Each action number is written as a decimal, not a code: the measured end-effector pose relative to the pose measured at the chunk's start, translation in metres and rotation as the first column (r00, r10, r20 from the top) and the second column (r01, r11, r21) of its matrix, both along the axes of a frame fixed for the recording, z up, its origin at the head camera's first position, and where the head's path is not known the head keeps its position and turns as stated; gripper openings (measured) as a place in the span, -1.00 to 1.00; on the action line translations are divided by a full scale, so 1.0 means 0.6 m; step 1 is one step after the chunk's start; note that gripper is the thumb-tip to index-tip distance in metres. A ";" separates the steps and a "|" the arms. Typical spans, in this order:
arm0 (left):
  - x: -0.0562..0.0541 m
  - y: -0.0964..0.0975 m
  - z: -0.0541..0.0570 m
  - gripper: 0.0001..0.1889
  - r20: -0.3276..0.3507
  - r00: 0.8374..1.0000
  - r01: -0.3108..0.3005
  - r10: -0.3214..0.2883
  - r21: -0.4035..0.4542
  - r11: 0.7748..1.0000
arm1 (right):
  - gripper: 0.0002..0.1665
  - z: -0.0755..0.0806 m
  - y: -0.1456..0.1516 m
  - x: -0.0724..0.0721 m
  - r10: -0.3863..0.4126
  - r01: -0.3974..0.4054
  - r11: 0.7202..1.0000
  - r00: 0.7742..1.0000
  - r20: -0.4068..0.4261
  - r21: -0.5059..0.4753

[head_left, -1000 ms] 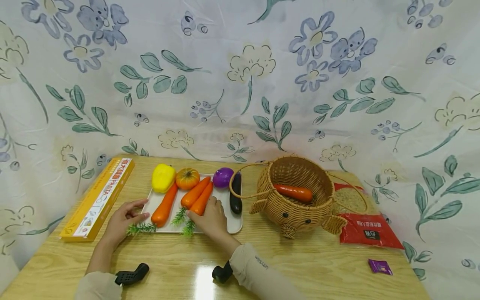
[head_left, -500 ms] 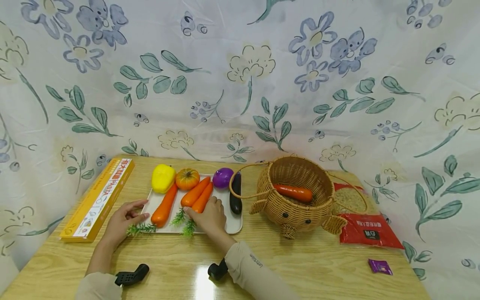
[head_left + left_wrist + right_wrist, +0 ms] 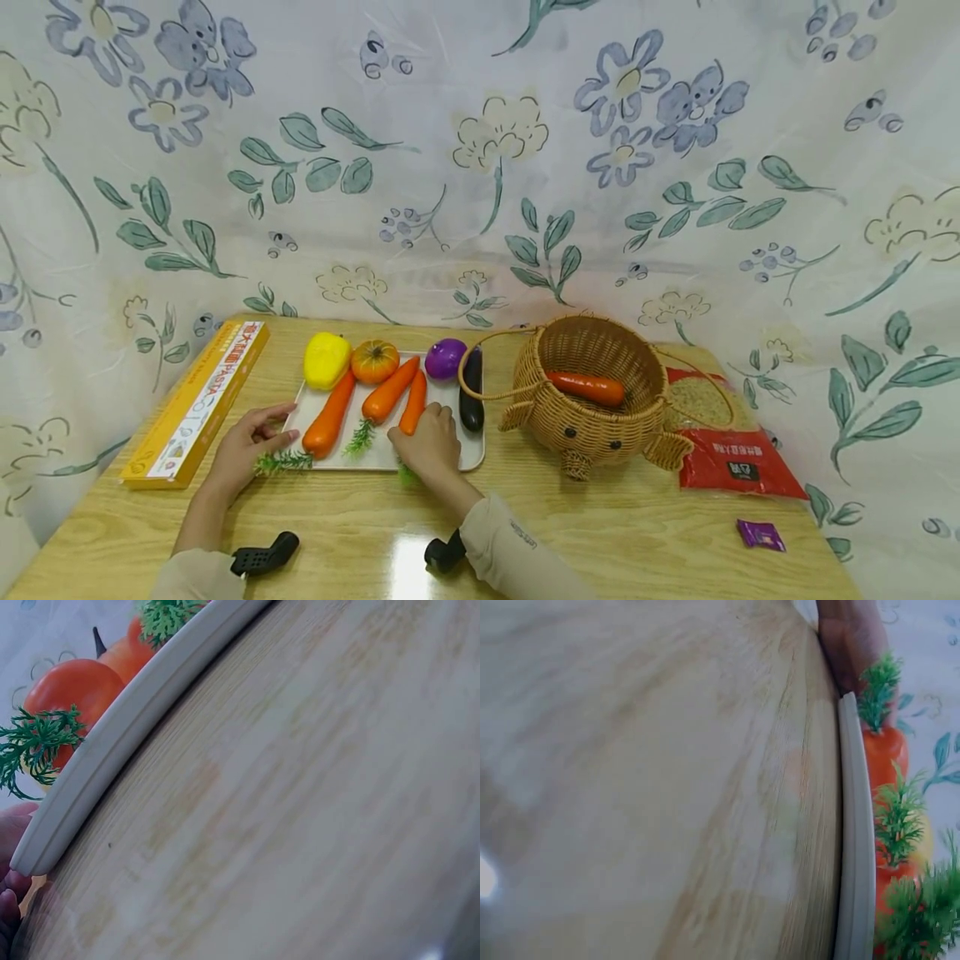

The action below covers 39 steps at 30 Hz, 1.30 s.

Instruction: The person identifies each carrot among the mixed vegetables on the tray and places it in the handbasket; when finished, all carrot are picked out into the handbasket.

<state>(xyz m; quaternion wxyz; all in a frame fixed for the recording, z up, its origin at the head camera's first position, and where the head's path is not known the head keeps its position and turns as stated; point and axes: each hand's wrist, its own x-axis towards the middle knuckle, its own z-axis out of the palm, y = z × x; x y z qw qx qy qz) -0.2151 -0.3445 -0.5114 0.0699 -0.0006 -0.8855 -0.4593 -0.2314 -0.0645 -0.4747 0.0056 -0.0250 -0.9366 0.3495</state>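
A white tray (image 3: pixel 468 454) bears three orange carrots with green tops. My left hand (image 3: pixel 236 450) grips its left end; in the left wrist view the fingers (image 3: pixel 10 829) wrap the tray's corner. My right hand (image 3: pixel 431 446) holds the rightmost carrot (image 3: pixel 413 407) around its thick end, the leafy top partly hidden beneath the hand. Left of it lie the middle carrot (image 3: pixel 386 396) and the left carrot (image 3: pixel 328 421). Along the tray's back sit a yellow pepper (image 3: pixel 327 361), an orange pumpkin (image 3: pixel 375 361), a round purple vegetable (image 3: pixel 446 359) and a dark eggplant (image 3: pixel 471 400).
Right of the tray stands a wicker basket (image 3: pixel 592 442) with an animal face, a carrot (image 3: pixel 587 387) inside and a handle overlapping the eggplant. Beyond it lie a red bag (image 3: pixel 738 454) and a purple packet (image 3: pixel 761 534). A yellow pasta box (image 3: pixel 195 408) lies at left.
The rightmost carrot has shifted right with my right hand, opening a gap from the middle carrot. My left hand stays at the tray's end.
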 end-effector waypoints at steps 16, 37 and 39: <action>0.001 0.001 -0.002 -0.48 -0.008 1.000 0.009 -0.009 0.000 1.000 | -0.52 -0.013 0.031 0.029 0.099 -0.077 0.986 0.985 -0.144 0.150; 0.002 -0.002 -0.002 -0.47 -0.015 1.000 0.010 -0.011 -0.027 1.000 | -0.47 0.001 0.089 0.043 0.225 -0.210 0.973 0.957 -0.185 0.097; 0.002 -0.002 -0.002 -0.48 -0.019 1.000 0.008 -0.008 -0.035 0.999 | -0.45 0.006 0.097 0.045 0.224 -0.216 0.974 0.956 -0.187 0.063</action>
